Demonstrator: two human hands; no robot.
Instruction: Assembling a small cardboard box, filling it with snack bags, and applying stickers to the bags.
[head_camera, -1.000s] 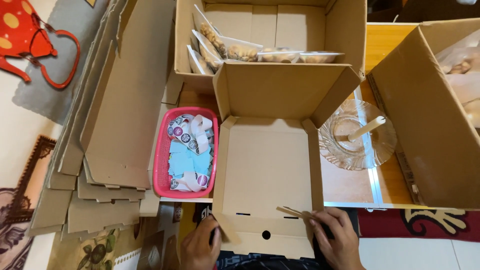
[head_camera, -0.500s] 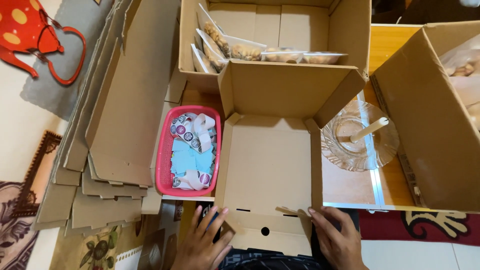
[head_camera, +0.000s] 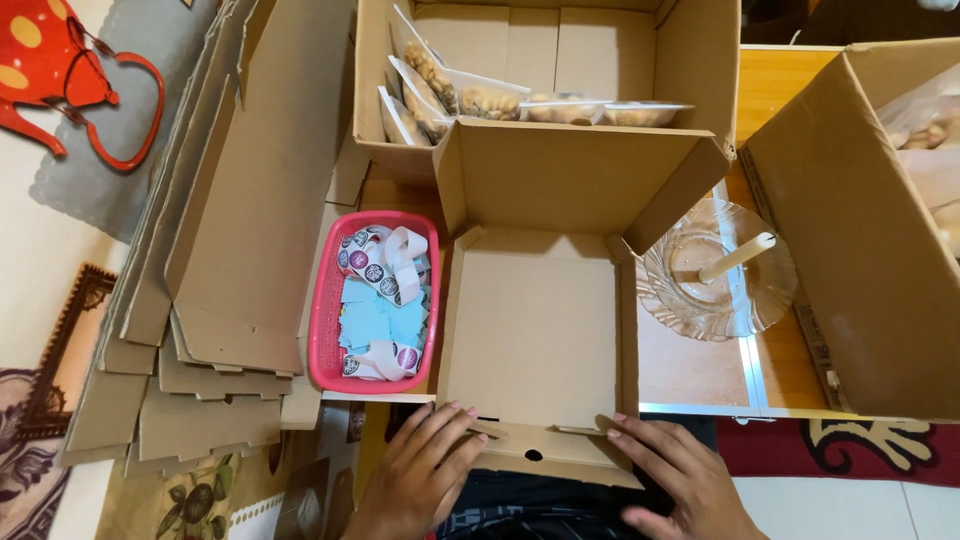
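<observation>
Between both sets of fingers sits the brown corrugated flat mailer box (head_camera: 535, 330), open on the counter (head_camera: 690, 375), its front wall flap (head_camera: 545, 445) with a round hole tipped up partway. Left hand (head_camera: 420, 470) lies flat, fingers (head_camera: 452, 425) spread and extended, pressing on the flap's left end; not gripping anything. Right hand (head_camera: 680, 475) likewise open, fingertips (head_camera: 622, 428) resting on the flap's right end beside the side wall. Neither hand closes round the cardboard, both just push.

Progress judged from the layout: side walls of the box stand up, the rear lid panel (head_camera: 570, 175) stands upright beyond the fingers with its side tabs out, and the base is bare, nothing packed. Front flap looks only half folded, its tabs not seated in the two slots near the base edge, so the front wall appears unfinished. Filling and closing the lid are not done.

Left of the left fingers, just beside the box, a pink plastic mesh basket (head_camera: 325, 300) holds round sticker strips and blue paper slips. Farther left, a stack of flat unfolded cardboard blanks (head_camera: 220, 300) lies overlapped on the floor. Beyond the fingers, behind the lid, a large open brown carton (head_camera: 690, 70) holds clear sealed pouches of pale snacks (head_camera: 480, 100). Right of the right fingers, apart from the box, a clear glass dish (head_camera: 715, 290) carries a cream-coloured candle stick (head_camera: 735, 257), and past it stands a second large brown carton (head_camera: 850, 230).
</observation>
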